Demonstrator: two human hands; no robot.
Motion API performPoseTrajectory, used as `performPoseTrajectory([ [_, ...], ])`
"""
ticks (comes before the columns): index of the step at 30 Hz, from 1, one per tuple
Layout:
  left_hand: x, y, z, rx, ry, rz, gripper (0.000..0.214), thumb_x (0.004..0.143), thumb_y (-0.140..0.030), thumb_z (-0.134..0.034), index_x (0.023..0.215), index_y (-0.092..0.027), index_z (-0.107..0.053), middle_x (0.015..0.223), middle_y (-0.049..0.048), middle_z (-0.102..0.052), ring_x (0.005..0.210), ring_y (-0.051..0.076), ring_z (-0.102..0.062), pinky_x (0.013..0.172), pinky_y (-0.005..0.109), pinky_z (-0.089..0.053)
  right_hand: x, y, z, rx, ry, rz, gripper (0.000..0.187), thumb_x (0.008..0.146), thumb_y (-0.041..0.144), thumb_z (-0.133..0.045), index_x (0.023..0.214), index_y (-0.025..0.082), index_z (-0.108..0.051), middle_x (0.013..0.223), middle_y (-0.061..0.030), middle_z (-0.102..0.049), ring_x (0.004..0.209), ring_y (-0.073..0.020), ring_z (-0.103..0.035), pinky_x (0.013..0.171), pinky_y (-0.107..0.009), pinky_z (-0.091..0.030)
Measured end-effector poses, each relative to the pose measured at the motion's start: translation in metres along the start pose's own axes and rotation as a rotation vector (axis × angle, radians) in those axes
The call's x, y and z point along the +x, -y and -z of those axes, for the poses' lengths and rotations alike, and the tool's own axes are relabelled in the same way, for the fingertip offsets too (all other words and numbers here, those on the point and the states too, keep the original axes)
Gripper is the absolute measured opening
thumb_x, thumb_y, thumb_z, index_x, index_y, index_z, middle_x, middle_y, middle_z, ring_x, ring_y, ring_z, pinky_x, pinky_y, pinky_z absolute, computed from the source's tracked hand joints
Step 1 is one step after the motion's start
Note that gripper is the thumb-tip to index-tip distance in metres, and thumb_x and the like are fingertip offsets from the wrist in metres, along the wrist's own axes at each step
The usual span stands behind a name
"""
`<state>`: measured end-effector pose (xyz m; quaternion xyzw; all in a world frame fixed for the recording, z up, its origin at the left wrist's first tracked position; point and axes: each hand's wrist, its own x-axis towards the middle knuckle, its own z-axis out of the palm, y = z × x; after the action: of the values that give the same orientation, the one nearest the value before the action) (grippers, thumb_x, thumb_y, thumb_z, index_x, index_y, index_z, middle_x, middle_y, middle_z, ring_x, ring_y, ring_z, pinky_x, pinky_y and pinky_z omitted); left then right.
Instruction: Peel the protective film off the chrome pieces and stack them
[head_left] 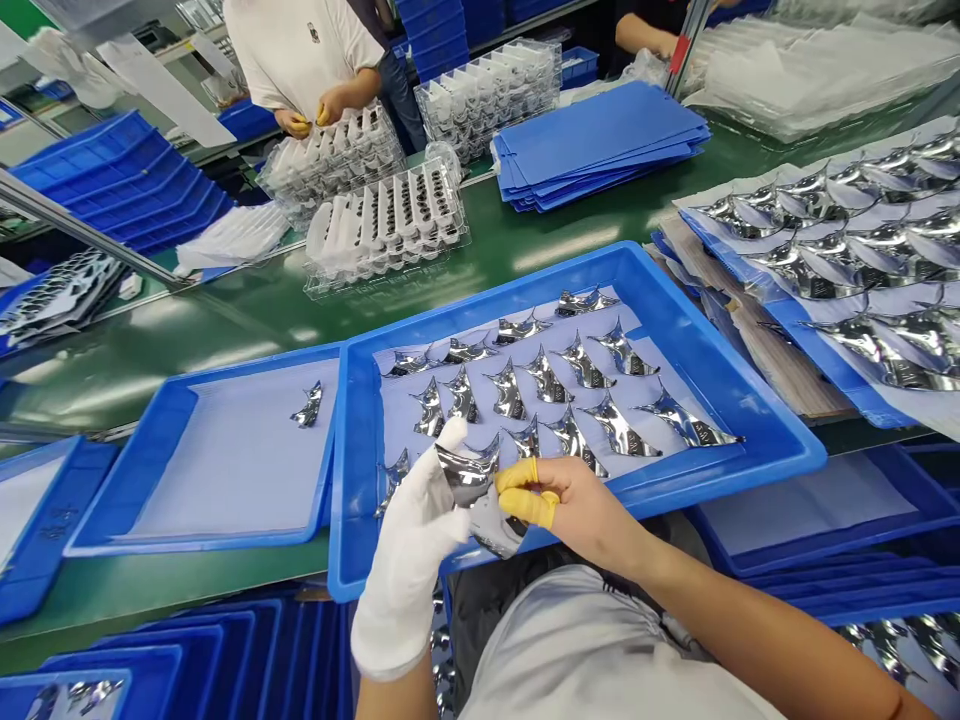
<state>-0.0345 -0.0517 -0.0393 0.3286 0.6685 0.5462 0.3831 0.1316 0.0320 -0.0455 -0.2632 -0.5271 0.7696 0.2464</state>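
My left hand wears a white fabric glove and pinches a crumpled silver foil piece from the left. My right hand, with yellow finger cots on two fingers, grips the same piece from the right. Both hands are just above the near rim of a blue tray. The tray is lined with pale paper and holds several similar curved foil pieces, laid in loose rows. The piece between my hands partly hides the lower edge of the tray.
A shallower blue tray on the left holds one foil piece. More foil lies in a tray on the right. A green conveyor belt carries clear plastic trays and blue sheets. A co-worker handles the far trays.
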Motion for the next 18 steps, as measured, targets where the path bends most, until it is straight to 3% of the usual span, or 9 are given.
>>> performPoseTrajectory([
  [3,-0.003,0.002,-0.001,-0.099,0.086,0.023,0.078,0.066,-0.034,-0.087,0.139,-0.029,-0.058,0.128,0.0077,-0.068,0.108,0.03,-0.068,0.087,0.035,-0.058,-0.003,0.0,-0.001,-0.181,0.028,0.132,0.017,0.088,0.031,-0.065,0.083,0.017,-0.073,0.082,-0.0037,-0.07,0.076,-0.0157,-0.061,0.075,-0.028,-0.049],
  [7,-0.005,0.009,0.006,-0.139,0.045,-0.041,0.051,0.079,-0.031,-0.079,0.128,-0.028,-0.068,0.114,0.0054,-0.074,0.106,0.023,-0.068,0.093,0.029,-0.054,-0.009,0.001,-0.002,-0.416,0.06,0.308,0.02,0.096,0.028,-0.058,0.097,0.019,-0.075,0.087,-0.006,-0.072,0.075,-0.0155,-0.061,0.074,-0.028,-0.05],
  [11,-0.007,0.011,0.009,-0.103,-0.018,-0.074,0.032,0.089,-0.036,-0.067,0.12,-0.028,-0.073,0.112,0.0041,-0.075,0.107,0.021,-0.067,0.097,0.029,-0.052,-0.012,0.002,-0.002,-0.539,0.093,0.365,0.024,0.1,0.027,-0.053,0.106,0.018,-0.074,0.088,-0.0068,-0.071,0.077,-0.0157,-0.06,0.074,-0.027,-0.049],
  [14,-0.007,0.01,0.005,-0.128,-0.057,-0.084,0.028,0.091,-0.037,-0.064,0.116,-0.029,-0.075,0.114,0.0025,-0.075,0.11,0.02,-0.067,0.098,0.028,-0.051,-0.009,0.001,-0.001,-0.455,0.11,0.298,0.022,0.099,0.027,-0.054,0.1,0.017,-0.073,0.087,-0.0062,-0.069,0.076,-0.0152,-0.059,0.075,-0.028,-0.048],
  [18,-0.01,0.009,-0.001,-0.17,-0.088,-0.052,0.029,0.086,-0.035,-0.071,0.114,-0.029,-0.075,0.12,0.0023,-0.073,0.115,0.021,-0.066,0.094,0.026,-0.054,-0.004,-0.006,0.002,-0.066,0.152,-0.041,0.027,0.09,0.041,-0.065,0.079,0.016,-0.065,0.074,-0.001,-0.061,0.068,-0.013,-0.055,0.068,-0.026,-0.047],
])
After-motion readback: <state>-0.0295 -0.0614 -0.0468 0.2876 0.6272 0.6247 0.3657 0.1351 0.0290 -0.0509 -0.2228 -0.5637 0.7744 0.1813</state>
